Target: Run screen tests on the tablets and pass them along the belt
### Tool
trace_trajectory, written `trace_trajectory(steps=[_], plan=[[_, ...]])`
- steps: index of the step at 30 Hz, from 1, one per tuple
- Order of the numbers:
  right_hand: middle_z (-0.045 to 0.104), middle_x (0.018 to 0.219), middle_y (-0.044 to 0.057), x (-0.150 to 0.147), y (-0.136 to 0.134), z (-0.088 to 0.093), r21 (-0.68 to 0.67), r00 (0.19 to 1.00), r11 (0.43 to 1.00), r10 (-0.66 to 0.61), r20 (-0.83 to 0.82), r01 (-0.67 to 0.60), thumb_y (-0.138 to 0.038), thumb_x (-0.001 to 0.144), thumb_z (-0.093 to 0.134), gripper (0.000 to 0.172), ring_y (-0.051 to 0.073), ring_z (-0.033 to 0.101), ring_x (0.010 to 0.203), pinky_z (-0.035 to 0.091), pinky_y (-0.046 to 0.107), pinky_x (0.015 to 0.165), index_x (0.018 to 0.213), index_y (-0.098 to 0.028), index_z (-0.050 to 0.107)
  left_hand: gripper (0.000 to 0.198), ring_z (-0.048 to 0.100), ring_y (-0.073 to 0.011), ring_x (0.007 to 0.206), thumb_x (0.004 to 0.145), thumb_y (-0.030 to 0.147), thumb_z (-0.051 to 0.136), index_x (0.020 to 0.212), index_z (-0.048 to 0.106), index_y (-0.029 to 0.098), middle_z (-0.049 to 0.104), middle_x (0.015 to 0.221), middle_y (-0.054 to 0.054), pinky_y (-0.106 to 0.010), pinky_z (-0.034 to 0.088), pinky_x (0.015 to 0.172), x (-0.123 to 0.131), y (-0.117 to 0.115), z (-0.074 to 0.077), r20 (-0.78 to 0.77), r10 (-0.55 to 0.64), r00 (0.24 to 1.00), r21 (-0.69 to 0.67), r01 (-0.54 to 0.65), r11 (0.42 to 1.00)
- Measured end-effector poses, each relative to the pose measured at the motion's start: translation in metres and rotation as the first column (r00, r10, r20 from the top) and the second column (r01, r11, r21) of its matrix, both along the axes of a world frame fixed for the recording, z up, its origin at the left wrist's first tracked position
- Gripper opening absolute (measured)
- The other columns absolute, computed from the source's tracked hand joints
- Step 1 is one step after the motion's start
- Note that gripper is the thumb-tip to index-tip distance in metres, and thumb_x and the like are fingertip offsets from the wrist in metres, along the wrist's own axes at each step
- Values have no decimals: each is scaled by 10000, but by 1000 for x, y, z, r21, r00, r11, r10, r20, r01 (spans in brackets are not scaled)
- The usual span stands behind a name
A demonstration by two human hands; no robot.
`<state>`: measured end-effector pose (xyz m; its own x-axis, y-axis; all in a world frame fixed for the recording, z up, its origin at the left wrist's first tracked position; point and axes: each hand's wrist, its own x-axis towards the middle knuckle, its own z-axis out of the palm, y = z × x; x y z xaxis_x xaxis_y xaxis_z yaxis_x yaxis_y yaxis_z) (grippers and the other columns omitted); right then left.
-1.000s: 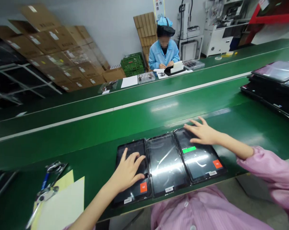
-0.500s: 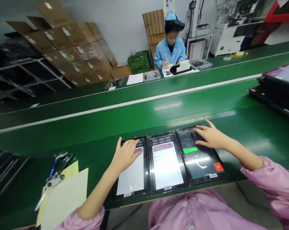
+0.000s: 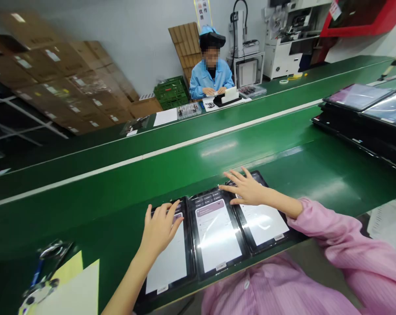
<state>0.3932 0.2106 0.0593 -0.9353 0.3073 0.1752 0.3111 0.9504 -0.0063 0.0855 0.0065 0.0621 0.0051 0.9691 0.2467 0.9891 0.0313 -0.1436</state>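
Note:
Three black tablets lie side by side at the near edge of the green bench, all with white screens lit. My left hand [image 3: 158, 227] rests fingers spread on the upper part of the left tablet [image 3: 168, 262]. My right hand [image 3: 245, 189] lies open, fingers stretched out, over the top of the right tablet [image 3: 265, 223], its fingertips reaching toward the top edge of the middle tablet [image 3: 215, 232]. Neither hand holds anything. My sleeves are pink.
A clipboard with yellow and white paper [image 3: 66, 288] lies at the near left. Stacked tablets [image 3: 365, 118] sit at the right. Beyond the green conveyor belt [image 3: 184, 144] a person in blue [image 3: 211, 74] sits at the far bench. Cardboard boxes [image 3: 53, 87] stand at the back left.
The right tablet's screen turned from dark to white, as the left and middle ones did earlier. My right hand slid left toward the middle tablet; my left hand moved up the left tablet.

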Motion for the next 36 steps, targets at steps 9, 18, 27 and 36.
trace_trajectory(steps=[9, 18, 27, 36], plan=[[362, 1545, 135, 95, 30, -12, -153, 940, 936, -332, -75, 318, -536, 1005, 477, 418, 392, 317, 1395, 216, 668, 1114, 1344, -335, 619, 614, 602, -326, 1132, 936, 539, 265, 1290, 598, 163, 596, 1248, -165, -490, 494, 970, -24, 43, -4, 284, 112, 952, -124, -80, 989], [640, 1059, 96, 55, 95, -55, -747, 426, 662, -696, -578, 67, -749, 930, 277, 654, 265, 588, 1023, 461, 435, 971, 1044, -229, 659, 620, 688, -343, 993, 836, 629, 274, 897, 695, 178, 736, 1024, -163, -434, 520, 902, 5, 102, 22, 392, 347, 852, -573, -69, 817], [661, 883, 83, 56, 102, -84, -841, 366, 542, -784, -502, 6, -752, 901, 290, 643, 238, 616, 824, 516, 374, 773, 962, -209, 628, 861, 680, -288, 770, 779, 784, 65, 739, 692, 196, 708, 757, -107, -385, 539, 766, -11, 103, 46, 367, 444, 817, -649, -117, 752], [667, 802, 62, 51, 87, -73, -853, 554, 522, -714, -428, 15, -737, 886, 348, 617, 246, 620, 766, 503, 385, 786, 909, -208, 665, 532, 650, -285, 1058, 913, 558, 268, 932, 655, 194, 703, 1095, -137, -379, 477, 948, 85, 142, 24, 424, 254, 869, -582, 47, 812]])
